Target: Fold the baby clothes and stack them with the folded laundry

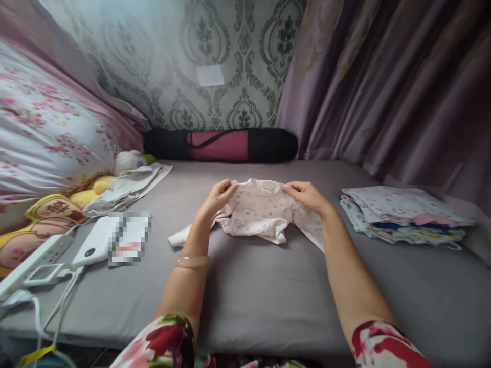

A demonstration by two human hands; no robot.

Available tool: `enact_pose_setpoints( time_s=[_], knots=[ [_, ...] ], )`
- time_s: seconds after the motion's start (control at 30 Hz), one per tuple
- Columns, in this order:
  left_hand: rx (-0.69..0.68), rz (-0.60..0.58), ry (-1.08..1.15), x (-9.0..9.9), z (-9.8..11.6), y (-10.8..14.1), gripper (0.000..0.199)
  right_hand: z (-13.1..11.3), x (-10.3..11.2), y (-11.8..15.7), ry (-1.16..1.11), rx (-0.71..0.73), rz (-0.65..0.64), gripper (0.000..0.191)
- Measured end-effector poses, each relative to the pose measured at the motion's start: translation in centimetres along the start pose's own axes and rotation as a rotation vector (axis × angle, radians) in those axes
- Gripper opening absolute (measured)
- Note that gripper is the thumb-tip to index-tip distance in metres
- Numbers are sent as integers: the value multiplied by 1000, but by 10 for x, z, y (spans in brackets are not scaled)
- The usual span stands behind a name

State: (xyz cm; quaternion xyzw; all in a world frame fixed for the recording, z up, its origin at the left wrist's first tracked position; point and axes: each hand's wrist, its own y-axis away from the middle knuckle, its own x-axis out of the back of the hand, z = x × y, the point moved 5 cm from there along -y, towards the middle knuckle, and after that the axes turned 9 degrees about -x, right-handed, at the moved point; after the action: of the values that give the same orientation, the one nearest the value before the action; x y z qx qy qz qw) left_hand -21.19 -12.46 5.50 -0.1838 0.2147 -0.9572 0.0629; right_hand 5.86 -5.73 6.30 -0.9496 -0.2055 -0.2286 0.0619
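Note:
A small pale pink long-sleeved baby shirt (261, 207) with a fine print hangs partly lifted over the grey bed sheet (264, 291). My left hand (222, 197) pinches its left shoulder between thumb and fingers. At the opposite shoulder, beside the neckline, my right hand (307, 194) grips the fabric in the same way. One sleeve reaches out to the left, passing behind my left forearm. The other sleeve slants down to the right, partly covered by my right wrist. The shirt's lower hem is creased and folded unevenly.
Folded printed clothes (402, 212) lie stacked at the right. On the left are a white power bank (97, 240), a power strip (46, 260) with cables, a pale folded cloth (126, 189) and plush toys. A black and pink long bag (218, 145) lies along the wall.

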Motion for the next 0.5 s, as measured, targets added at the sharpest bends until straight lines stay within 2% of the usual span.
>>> enact_pose_setpoints(
  time_s=[0.27,0.43,0.5],
  knots=[
    [-96,-198,-66,46,78,2,43,-62,16,18,7,79,-61,56],
    [-181,-155,-145,73,113,-4,44,-100,25,23,85,152,-138,48],
    [-239,-113,-219,81,124,-11,41,-115,30,21,146,188,-129,43]
  ],
)
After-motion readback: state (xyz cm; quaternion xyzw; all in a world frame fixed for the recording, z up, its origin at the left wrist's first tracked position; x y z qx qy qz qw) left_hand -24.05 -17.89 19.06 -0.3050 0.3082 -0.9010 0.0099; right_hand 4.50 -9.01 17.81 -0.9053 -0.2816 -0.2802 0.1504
